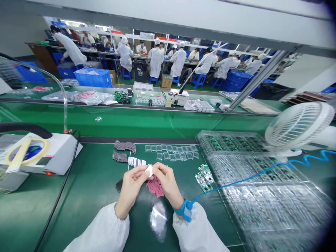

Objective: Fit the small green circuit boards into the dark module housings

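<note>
Both hands meet over the green table point(91, 196), pinching one small white piece point(149, 170) between them. My left hand point(133, 185) grips it from the left, and my right hand point(166, 180) from the right, with a blue wrist strap point(185, 210) on that wrist. Under the fingers lies a pile of pink pieces point(155, 187). A clear plastic bag point(158, 220) rests between the forearms. Just beyond the hands are white pieces point(136, 161) in a row, dark grey strips point(125, 147) and rows of clear frames point(172, 148). Green circuit boards point(204, 178) lie to the right.
Clear trays of boards point(246, 189) fill the right side, crossed by a blue coiled cord point(244, 178). A white fan point(299, 127) stands behind them. At left are a white machine point(60, 150), a tape roll point(27, 151) and a black cable point(61, 189). People work in the background.
</note>
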Tool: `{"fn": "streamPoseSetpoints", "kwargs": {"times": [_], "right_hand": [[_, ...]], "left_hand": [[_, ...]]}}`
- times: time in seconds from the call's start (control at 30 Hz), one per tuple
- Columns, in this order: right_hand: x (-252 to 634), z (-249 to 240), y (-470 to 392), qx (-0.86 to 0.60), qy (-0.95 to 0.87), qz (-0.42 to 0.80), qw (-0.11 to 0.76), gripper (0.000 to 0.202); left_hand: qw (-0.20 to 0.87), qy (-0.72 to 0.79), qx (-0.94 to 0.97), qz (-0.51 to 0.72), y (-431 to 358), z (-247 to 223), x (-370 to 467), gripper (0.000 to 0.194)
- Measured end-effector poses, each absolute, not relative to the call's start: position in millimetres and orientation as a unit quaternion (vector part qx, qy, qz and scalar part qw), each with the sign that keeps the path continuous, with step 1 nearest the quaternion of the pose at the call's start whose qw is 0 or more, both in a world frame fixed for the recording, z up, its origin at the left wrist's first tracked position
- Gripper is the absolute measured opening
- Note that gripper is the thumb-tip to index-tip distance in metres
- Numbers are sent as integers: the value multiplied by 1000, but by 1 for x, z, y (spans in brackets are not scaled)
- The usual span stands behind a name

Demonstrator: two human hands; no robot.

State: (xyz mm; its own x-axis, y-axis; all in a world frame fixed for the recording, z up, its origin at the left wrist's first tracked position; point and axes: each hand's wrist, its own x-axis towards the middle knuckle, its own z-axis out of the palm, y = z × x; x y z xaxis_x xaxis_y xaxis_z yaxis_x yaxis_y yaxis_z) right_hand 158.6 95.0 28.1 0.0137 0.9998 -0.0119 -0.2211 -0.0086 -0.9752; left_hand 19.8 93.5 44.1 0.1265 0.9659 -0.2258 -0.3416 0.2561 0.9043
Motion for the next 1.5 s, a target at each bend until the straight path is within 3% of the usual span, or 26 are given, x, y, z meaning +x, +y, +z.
{"fn": "streamPoseSetpoints", "kwargs": {"times": [0.1,0.23,0.47,0.8,0.97,1.13,1.3,1.5], "right_hand": [[166,27,99,-455,-406,580,540,22],[172,30,100,-452,-379,623,514,23],[167,31,101,-446,-335,658,506,30],[165,28,98,-467,-417,616,479,36],[173,29,103,-511,-542,506,434,35],[190,29,123,-559,-681,294,371,13],[203,20,138,-559,-775,149,254,26],[201,35,151,-535,-822,78,181,26]], "left_hand": [[729,407,309,455,95,47,20,28],[813,351,201,418,96,45,20,14],[856,297,93,412,95,42,23,18],[857,305,138,392,91,40,26,20],[846,313,164,400,95,46,18,19],[785,322,201,489,123,62,-20,22],[741,348,175,547,149,54,-56,20],[747,334,142,557,153,36,-67,19]]}}
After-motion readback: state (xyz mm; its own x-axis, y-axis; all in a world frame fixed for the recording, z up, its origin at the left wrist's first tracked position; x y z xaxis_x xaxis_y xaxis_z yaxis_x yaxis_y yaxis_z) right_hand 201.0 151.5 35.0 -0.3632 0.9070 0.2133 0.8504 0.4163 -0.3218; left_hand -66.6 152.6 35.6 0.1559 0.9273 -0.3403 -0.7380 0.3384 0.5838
